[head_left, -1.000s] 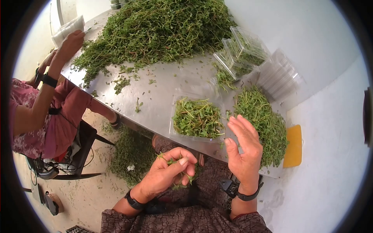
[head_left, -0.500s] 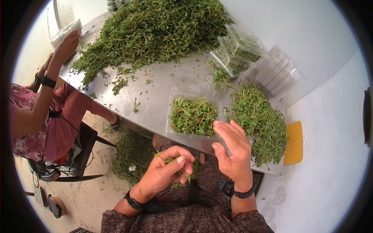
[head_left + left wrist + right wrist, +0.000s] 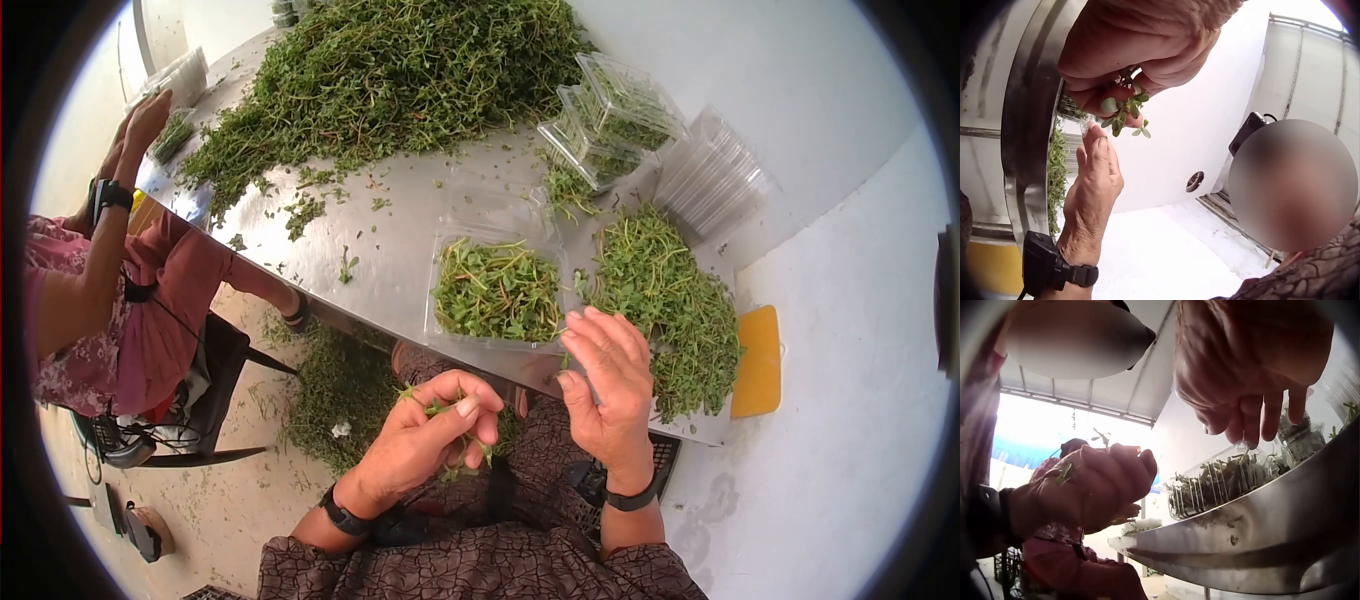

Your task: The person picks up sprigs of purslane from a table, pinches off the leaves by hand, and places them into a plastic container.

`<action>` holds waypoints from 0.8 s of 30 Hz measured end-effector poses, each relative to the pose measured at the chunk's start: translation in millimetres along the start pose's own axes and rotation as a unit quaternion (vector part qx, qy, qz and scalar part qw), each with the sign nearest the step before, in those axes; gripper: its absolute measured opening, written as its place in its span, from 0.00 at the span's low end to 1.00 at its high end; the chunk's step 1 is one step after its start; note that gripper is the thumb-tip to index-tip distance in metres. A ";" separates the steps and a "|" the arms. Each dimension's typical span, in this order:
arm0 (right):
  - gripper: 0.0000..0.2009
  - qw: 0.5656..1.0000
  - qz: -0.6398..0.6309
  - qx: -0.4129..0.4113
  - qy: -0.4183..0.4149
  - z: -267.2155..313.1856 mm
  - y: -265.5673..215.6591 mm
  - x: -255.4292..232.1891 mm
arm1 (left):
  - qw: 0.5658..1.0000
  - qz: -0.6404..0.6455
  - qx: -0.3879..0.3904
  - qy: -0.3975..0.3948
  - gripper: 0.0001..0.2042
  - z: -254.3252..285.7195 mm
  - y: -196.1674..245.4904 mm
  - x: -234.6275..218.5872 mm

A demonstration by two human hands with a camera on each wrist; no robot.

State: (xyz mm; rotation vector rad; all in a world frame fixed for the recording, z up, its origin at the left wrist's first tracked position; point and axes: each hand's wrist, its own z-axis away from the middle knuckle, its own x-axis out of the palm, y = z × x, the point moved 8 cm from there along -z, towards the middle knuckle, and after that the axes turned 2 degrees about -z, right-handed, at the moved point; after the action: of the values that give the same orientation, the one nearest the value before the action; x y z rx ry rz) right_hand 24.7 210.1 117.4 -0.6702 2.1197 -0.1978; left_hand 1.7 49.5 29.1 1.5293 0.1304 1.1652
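Note:
My left hand [image 3: 430, 430] holds a few purslane sprigs [image 3: 1124, 112] in its curled fingers, thumb pressed over them, in front of the table edge. Leaves stick out below the fingers in the left wrist view. My right hand [image 3: 612, 385] is raised at the front right corner of a clear plastic box [image 3: 432, 318], its fingers extended and the thumb apart. Cut purslane [image 3: 497, 290] fills that box, whose clear lid stands folded back behind it. A loose heap of purslane [image 3: 665, 310] lies just beyond the right hand.
A large purslane pile [image 3: 400, 80] covers the back of the steel table [image 3: 390, 240]. Filled boxes [image 3: 610, 130] and nested clear boxes [image 3: 715, 180] stand at the right wall, above a yellow board [image 3: 757, 360]. Another person [image 3: 75, 310] sits at the left, and greens [image 3: 345, 400] lie on the floor.
My right hand moved left toward the box, then slightly back right. The left hand keeps its hold on the sprigs. The other person's hands shifted, and a filled box now shows beside them.

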 end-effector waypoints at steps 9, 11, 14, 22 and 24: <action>0.14 0.994 0.088 -0.042 -0.039 -15.9 -9.4 9.5 | 1.000 -0.005 -0.008 -0.006 0.10 -2.9 -1.7 2.4; 0.14 0.993 0.084 -0.053 -0.056 -16.6 -8.4 13.6 | 1.000 -0.006 -0.010 -0.008 0.10 -2.4 -2.0 3.7; 0.14 0.993 0.085 -0.063 -0.060 -17.7 -10.5 11.3 | 1.000 0.011 -0.005 -0.001 0.12 -1.3 0.4 4.2; 0.17 0.998 0.010 -0.057 0.016 -4.4 -18.3 -17.5 | 0.991 0.112 0.033 -0.063 0.16 -1.9 11.1 15.0; 0.18 0.992 -0.124 -0.006 0.033 3.7 -19.2 -22.3 | 0.989 0.119 0.052 -0.071 0.18 -3.7 11.0 15.8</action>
State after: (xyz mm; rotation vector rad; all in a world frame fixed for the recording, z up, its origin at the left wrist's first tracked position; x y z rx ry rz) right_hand 45.6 206.1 138.0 -0.9465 2.0977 -0.3481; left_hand 1.5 58.4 46.6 1.7508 -0.0925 1.2467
